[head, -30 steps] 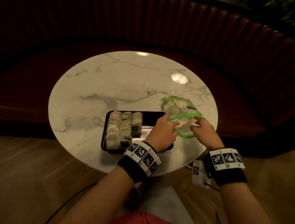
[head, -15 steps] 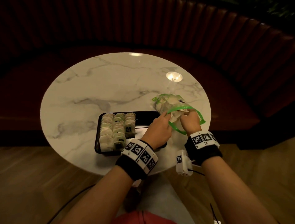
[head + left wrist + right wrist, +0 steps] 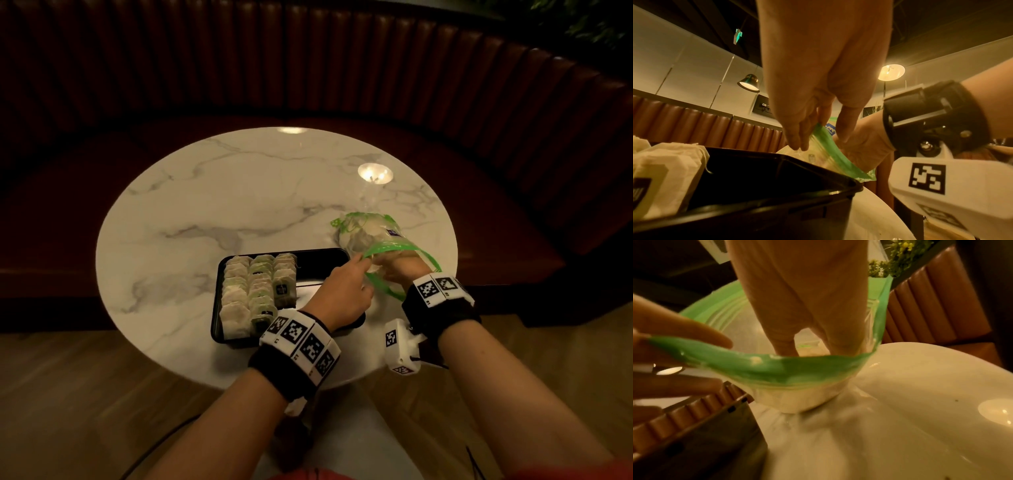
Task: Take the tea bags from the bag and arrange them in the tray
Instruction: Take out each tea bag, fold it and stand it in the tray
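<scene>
Your left hand (image 3: 344, 294) reaches across the tray's far right corner, thumb and fingertips pinching the green rim of the bag (image 3: 373, 236) and pulling its mouth wide. Your right hand (image 3: 397, 269) is pushed into that mouth up to the wrist; in the right wrist view its fingers (image 3: 785, 344) point down into the bag, tips hidden by the rim, so you cannot tell whether they have closed on anything.

The bag lies on the marble table (image 3: 239, 192), just right of the tray's far corner, with pale tea bags showing through its clear wall. A small dark blue label on the bag is too blurred to read.

Black tray (image 3: 318, 255), near table edge: tea bags (image 3: 257, 291) stand upright in three rows filling its left part; the right part is bare. Exact count not resolvable. Dark tags on the front bags: print illegible.

Each wrist carries one black band with white square-code markers.
</scene>
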Motion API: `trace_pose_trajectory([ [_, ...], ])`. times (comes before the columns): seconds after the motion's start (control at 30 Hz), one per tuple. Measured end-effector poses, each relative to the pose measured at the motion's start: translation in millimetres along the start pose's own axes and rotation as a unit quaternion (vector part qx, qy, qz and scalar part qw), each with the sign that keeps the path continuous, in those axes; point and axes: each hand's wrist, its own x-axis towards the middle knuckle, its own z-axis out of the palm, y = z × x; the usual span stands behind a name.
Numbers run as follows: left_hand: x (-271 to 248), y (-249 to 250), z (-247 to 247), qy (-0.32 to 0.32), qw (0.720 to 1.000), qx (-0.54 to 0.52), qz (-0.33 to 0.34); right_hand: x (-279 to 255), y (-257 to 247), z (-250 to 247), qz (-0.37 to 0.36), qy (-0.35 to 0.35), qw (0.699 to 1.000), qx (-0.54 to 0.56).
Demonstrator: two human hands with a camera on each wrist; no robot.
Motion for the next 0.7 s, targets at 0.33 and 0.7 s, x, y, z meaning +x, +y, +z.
trace_pose_trajectory([
  [0.33, -3.3, 5.6, 0.6, -0.008, 1.000, -0.009, -0.007, 3.7, -15.0, 18.0, 0.059, 0.036, 0.997, -0.024],
  [0.7, -2.5, 2.2, -7.3, -0.004, 0.999, -0.024, -0.043, -1.1, -3.2, 18.7, 0.039, 0.104, 0.994, -0.016],
])
